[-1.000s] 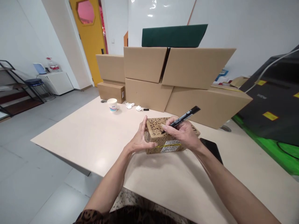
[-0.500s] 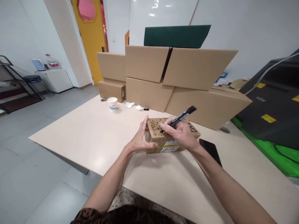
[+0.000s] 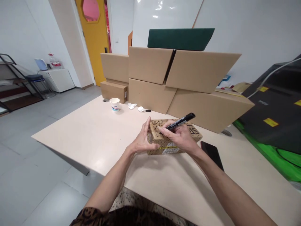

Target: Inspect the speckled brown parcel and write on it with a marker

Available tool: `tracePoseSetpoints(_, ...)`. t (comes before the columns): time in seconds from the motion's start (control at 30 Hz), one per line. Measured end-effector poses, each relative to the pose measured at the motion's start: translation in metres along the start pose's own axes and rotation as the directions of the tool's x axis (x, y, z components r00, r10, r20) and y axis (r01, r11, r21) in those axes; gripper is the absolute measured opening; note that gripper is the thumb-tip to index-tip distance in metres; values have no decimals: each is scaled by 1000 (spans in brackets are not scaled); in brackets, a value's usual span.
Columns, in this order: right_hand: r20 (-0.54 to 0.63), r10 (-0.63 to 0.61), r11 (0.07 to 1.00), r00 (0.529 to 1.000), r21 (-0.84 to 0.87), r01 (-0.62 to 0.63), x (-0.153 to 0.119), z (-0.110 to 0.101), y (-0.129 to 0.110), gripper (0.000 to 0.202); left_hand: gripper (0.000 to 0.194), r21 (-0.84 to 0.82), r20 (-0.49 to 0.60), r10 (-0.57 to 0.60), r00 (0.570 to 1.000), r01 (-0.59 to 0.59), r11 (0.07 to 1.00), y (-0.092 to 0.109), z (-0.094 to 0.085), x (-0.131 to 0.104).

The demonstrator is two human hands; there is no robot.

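Observation:
A small cardboard box (image 3: 156,152) covered in black marks and lettering lies on the white table, with yellow tape and labels along its front side. My left hand (image 3: 143,139) grips its left end, thumb on the front side and fingers at the back corner. Between the fingers of my right hand (image 3: 180,135) is a black marker (image 3: 182,121), slanting up to the right. The hand rests over the box top, and the marker's tip is near the left part of that top, partly hidden by my fingers.
Large cardboard boxes (image 3: 150,94) are stacked behind, a dark green box (image 3: 180,39) on top. A paper cup (image 3: 115,104), crumpled tissues (image 3: 132,106) and a black cap (image 3: 148,110) lie before them. A black phone (image 3: 212,154) is right of the small box.
My right hand and the marker have shifted slightly left over the box top, and the marker leans lower. More of the lettering at the right end shows. The camera view has moved slightly.

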State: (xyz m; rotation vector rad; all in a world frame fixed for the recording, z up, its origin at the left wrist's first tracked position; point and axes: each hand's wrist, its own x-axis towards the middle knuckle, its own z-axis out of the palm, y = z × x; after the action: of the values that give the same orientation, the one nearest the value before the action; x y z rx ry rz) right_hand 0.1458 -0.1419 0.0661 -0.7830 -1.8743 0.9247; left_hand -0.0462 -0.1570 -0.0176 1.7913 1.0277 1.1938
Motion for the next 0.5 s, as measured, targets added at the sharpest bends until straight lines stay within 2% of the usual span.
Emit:
tracePoseSetpoints(0.07,13,11,1000,1000,-3,-11,0,1,-1,37,141,8,-5,9,1000,-9,1000,-1,0,0)
tracePoseSetpoints(0.23,15,116,985,993,125,-117,3,-2,-4,45,141,6,-1,18,1000,-18,1000,-2,0,0)
tracePoseSetpoints(0.5,85,74,992,994,95,-82,4,-1,-6,42,140,3,-4,10,1000,-10,1000,-2,0,-1)
